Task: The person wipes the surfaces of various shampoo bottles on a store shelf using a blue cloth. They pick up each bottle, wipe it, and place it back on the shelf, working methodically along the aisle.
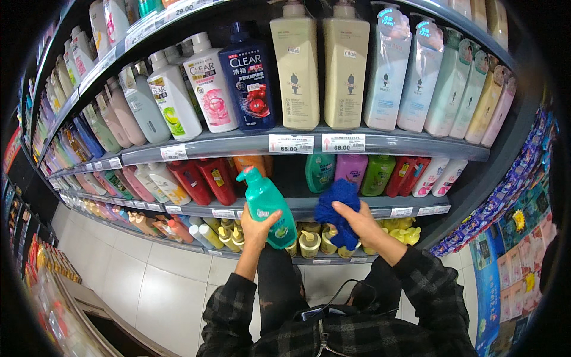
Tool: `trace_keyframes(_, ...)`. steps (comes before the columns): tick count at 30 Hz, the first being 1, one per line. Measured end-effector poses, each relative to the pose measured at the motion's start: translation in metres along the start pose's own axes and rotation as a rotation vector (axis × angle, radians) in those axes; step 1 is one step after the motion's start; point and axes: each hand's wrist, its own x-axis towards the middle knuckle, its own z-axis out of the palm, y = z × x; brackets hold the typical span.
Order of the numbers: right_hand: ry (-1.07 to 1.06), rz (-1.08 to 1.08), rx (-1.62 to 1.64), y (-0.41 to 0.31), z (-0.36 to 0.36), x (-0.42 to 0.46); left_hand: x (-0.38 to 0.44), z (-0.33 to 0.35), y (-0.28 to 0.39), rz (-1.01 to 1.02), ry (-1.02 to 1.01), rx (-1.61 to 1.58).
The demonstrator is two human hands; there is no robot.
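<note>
A teal pump bottle with a coral-coloured pump head point(272, 201) is tilted in my left hand point(258, 230), which grips its lower half in front of the lower shelf. My right hand point(363, 225) holds a crumpled blue cloth point(337, 207) to the right of the bottle, not touching it. Behind them, a gap shows on the shelf between an orange bottle point(250, 164) and another teal bottle point(319, 172). A purple bottle point(351, 169) and a green bottle point(378, 175) stand right of that one, the purple one partly hidden by the cloth.
The middle shelf's edge point(250, 147) juts out above my hands, with tall pump bottles point(294, 71) on it. Yellow pump bottles point(309, 244) stand on the bottom shelf near my knees. Hanging packets point(495, 192) are at the right, a display case point(96, 312) at lower left.
</note>
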Motion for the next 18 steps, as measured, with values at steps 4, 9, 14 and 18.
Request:
trace_keyframes(4, -0.050, -0.648, -0.434, -0.016, 0.082, -0.004, -0.041, 0.003, 0.037, 0.069, 0.001, 0.033)
trace_keyframes(9, 0.116, -0.797, -0.692, -0.051, 0.138, -0.015, -0.068, 0.010, 0.073, 0.232, 0.012, 0.171)
trace_keyframes(14, -0.704, -0.279, -0.392, -0.104, 0.100, 0.018, -0.064, -0.016, 0.091, 0.027, -0.282, 0.156)
trace_keyframes(18, -1.044, -0.005, -0.116, -0.115, 0.096, 0.040, -0.053, -0.013, 0.081, -0.342, -0.729, -0.594)
